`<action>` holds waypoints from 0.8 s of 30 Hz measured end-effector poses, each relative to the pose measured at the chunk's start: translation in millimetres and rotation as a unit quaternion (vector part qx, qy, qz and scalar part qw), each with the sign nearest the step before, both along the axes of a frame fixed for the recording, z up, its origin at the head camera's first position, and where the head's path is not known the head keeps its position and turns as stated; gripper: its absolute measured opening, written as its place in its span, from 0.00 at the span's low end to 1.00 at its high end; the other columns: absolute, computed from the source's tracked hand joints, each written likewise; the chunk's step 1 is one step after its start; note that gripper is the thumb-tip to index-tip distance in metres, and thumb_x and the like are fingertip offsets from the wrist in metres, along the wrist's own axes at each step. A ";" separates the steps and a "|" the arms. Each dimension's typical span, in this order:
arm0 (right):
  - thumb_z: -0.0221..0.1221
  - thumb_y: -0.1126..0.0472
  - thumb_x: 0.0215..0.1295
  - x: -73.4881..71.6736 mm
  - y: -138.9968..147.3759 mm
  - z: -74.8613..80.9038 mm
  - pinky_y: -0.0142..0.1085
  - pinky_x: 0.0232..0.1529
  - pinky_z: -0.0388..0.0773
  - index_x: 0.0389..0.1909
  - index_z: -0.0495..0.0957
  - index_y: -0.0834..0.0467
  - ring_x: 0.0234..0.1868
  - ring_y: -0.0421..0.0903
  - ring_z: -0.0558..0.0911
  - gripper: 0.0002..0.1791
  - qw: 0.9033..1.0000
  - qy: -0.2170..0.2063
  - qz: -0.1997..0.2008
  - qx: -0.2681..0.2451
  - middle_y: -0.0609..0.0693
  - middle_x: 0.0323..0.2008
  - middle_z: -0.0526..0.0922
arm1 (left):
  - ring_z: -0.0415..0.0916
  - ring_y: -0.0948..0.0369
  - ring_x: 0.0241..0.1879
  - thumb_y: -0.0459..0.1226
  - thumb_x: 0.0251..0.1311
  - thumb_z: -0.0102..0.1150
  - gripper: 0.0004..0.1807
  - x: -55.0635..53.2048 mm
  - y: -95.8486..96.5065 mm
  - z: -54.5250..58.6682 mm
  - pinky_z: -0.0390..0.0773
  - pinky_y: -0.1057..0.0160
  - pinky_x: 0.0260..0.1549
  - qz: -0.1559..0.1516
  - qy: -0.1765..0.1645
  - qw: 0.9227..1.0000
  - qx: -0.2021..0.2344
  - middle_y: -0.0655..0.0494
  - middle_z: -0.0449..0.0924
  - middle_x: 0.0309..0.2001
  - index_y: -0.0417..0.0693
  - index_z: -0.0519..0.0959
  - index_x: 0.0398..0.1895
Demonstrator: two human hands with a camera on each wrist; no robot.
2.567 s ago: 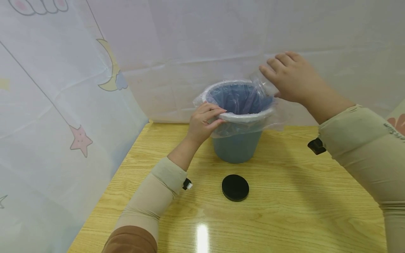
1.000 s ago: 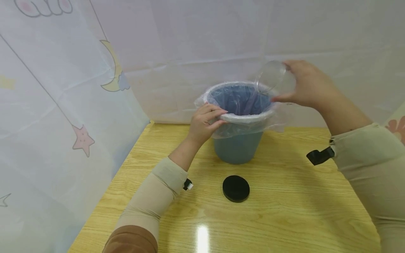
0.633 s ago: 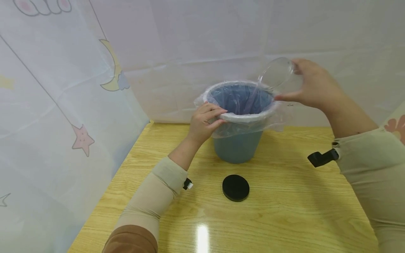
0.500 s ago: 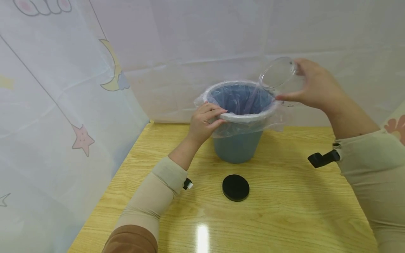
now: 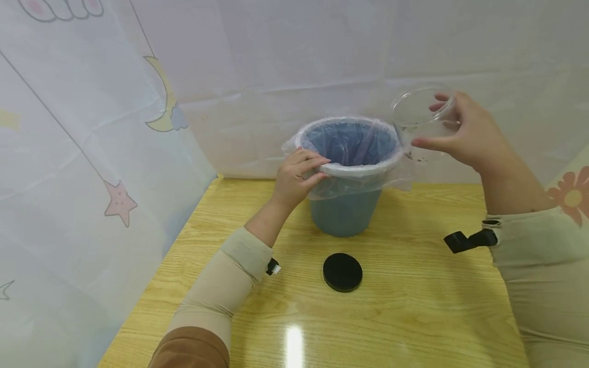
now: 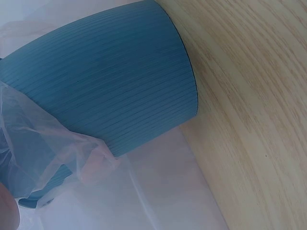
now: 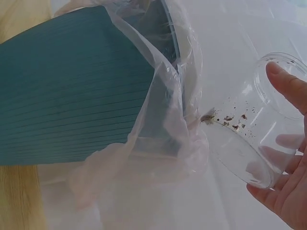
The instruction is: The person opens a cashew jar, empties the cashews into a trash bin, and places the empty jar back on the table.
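Note:
My left hand (image 5: 295,178) grips the near left rim of a blue trash bin (image 5: 346,217), thumb outside and fingers over the edge. A clear plastic liner (image 5: 397,176) folds over that rim and hangs outside. My right hand (image 5: 478,134) holds a clear jar (image 5: 416,130) just right of the bin, thumb on the near side and fingers around the far side. The jar is tilted and lidless, and brown bits (image 7: 236,125) cling inside it in the right wrist view. In the left wrist view only a fingertip (image 6: 7,211) shows beside the liner.
A round black lid (image 5: 342,272) lies flat on the wooden table (image 5: 405,306) in front of the bin. A pale printed sheet (image 5: 285,66) hangs close behind the bin, and another borders the table on the left.
My right hand has drawn the jar from over the bin's opening to the right, outside the rim, turning its mouth upward. My left hand, the bin and the lid have stayed put.

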State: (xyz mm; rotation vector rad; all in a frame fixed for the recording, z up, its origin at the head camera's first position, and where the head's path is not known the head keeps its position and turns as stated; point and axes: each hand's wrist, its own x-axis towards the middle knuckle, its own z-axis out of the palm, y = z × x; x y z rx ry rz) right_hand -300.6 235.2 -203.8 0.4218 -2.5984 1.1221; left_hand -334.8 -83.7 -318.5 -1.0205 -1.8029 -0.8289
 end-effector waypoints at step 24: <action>0.60 0.72 0.55 8.2 19.7 -21.7 0.20 0.47 0.69 0.67 0.55 0.52 0.55 0.43 0.70 0.40 0.982 -0.015 0.085 -0.169 0.45 0.55 0.68 | 0.75 0.60 0.39 0.40 0.44 0.70 0.14 0.2 0.4 0.2 0.67 0.60 0.55 -0.012 0.001 1.000 0.007 0.55 0.81 0.36 0.46 0.85 0.36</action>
